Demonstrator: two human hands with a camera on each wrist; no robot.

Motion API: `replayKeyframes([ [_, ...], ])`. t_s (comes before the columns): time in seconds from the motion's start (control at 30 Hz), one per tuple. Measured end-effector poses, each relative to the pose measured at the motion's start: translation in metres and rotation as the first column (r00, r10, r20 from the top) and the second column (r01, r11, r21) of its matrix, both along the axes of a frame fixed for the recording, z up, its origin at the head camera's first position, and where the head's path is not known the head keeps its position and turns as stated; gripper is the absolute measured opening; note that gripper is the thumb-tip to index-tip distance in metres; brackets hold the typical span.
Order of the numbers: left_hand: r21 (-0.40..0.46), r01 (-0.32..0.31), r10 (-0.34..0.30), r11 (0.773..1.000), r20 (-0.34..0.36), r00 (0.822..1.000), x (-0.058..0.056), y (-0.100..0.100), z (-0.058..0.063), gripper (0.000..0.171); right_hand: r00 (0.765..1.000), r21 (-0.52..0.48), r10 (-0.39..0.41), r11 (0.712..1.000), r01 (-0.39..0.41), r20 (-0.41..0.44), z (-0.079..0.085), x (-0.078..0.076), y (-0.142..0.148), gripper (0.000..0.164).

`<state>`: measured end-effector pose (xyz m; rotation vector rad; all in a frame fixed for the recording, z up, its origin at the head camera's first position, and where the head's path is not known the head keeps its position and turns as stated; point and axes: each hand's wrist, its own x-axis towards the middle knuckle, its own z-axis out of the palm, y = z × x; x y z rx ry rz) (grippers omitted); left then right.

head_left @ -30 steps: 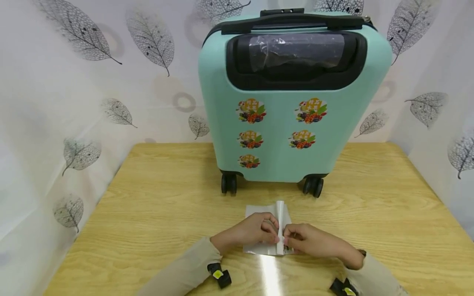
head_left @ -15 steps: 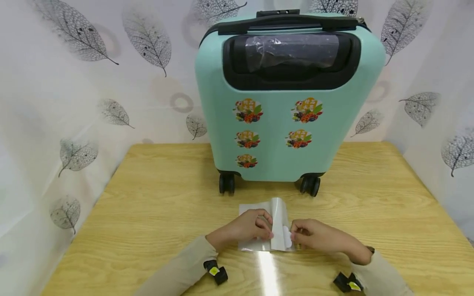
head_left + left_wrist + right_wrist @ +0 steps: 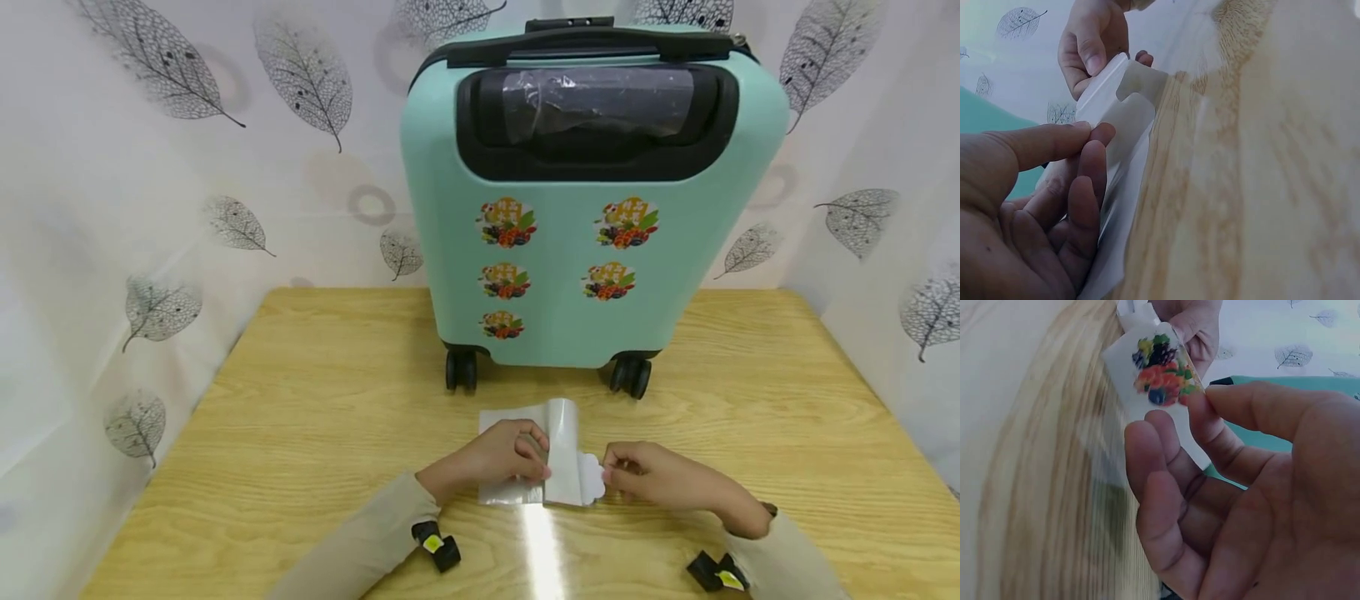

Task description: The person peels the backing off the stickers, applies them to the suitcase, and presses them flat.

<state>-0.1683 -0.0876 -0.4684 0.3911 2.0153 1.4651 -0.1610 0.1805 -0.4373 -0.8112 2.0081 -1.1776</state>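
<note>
In the head view my left hand [image 3: 495, 454] pinches the folded-back part of a whitish backing sheet [image 3: 562, 437] that lies on the table. Out past the fold juts a scalloped sticker [image 3: 592, 478], white side up. My right hand [image 3: 663, 477] pinches its outer edge between thumb and forefinger. The right wrist view shows the sticker's printed face [image 3: 1163, 378] with colourful fruit, partly on the sheet. Seen from the left wrist, thumb and forefinger of the left hand [image 3: 1041, 194] hold the sheet's edge [image 3: 1129, 119].
Behind the hands a mint-green suitcase [image 3: 555, 308] stands on black wheels [image 3: 632, 375]. Several fruit stickers [image 3: 507, 223] are on its front. The wooden table [image 3: 337, 375] meets a leaf-patterned cloth [image 3: 300, 217] at the back and sides.
My right hand has moved to the right, drawing the sticker out from the fold, so more of it shows. The left hand has shifted slightly left, and the fold in the sheet has widened.
</note>
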Motion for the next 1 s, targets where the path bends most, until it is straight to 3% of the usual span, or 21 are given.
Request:
replayKeyframes([
  [0.67,0.017,0.007,-0.006,1.000,-0.021,1.000,0.000,-0.002,-0.002,0.018,0.999,0.014,-0.040,0.999,0.040,0.018,-0.002,0.005,0.027,0.021],
  [1.0,-0.001,-0.006,0.006,1.000,-0.019,1.000,-0.001,-0.002,-0.004,0.018,0.994,-0.039,-0.039,0.998,0.043,0.098,-0.007,0.008,0.043,0.021],
])
